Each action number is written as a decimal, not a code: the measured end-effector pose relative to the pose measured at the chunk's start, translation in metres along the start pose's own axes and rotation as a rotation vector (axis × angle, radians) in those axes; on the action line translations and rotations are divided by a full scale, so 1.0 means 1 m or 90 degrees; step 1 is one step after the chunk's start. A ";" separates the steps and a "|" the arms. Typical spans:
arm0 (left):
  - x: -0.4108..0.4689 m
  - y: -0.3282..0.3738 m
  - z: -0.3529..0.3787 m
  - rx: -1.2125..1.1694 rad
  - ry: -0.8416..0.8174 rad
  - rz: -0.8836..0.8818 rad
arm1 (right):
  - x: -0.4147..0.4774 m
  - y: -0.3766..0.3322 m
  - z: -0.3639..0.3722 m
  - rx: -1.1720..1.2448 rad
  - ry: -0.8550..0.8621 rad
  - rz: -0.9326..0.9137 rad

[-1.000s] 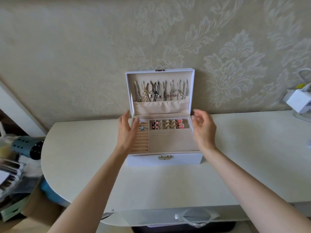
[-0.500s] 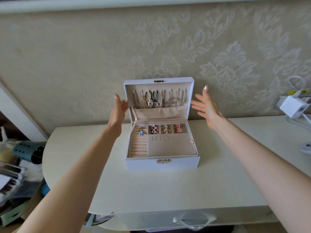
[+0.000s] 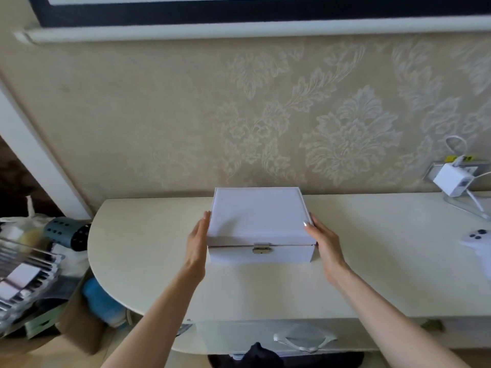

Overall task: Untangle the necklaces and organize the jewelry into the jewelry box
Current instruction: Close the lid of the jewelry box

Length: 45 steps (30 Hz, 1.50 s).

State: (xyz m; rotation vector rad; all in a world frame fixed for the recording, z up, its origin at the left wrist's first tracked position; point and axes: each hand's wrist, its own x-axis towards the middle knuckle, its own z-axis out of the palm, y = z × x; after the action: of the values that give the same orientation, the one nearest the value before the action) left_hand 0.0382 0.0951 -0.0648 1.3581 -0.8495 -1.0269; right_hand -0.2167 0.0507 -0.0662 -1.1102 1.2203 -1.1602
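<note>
The white jewelry box [image 3: 257, 216] stands on the cream table [image 3: 372, 261] against the wall, its lid down and its metal clasp [image 3: 261, 248] facing me. The jewelry inside is hidden. My left hand [image 3: 197, 243] lies flat against the box's left side with straight fingers. My right hand [image 3: 322, 241] touches the right side the same way, fingers extended along the lid's edge.
A white charger with cables [image 3: 451, 179] sits at the wall on the right, and a white controller [image 3: 478, 239] lies near the right edge. Left of the table are a teal perforated holder [image 3: 67, 232], a wire rack [image 3: 24, 272] and boxes. A white bag handle [image 3: 303, 339] hangs below the table front.
The lid, upright with necklaces showing earlier, is now down on the box. Both hands dropped from beside the raised lid to the box's sides.
</note>
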 end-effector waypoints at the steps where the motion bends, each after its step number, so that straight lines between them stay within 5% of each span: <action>1: 0.000 -0.003 -0.001 0.009 0.006 0.006 | -0.001 0.002 0.001 0.009 -0.002 -0.007; 27: -0.005 -0.012 0.007 0.047 0.003 -0.037 | 0.008 0.025 0.011 -0.045 0.074 0.012; 45: 0.028 -0.007 0.118 0.192 -0.336 -0.024 | 0.045 -0.005 -0.114 0.000 0.196 0.069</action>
State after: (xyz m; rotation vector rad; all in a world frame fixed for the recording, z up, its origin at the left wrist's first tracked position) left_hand -0.0631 0.0273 -0.0671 1.3717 -1.4187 -1.3554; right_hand -0.3306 0.0055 -0.0705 -0.8735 1.4974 -1.2793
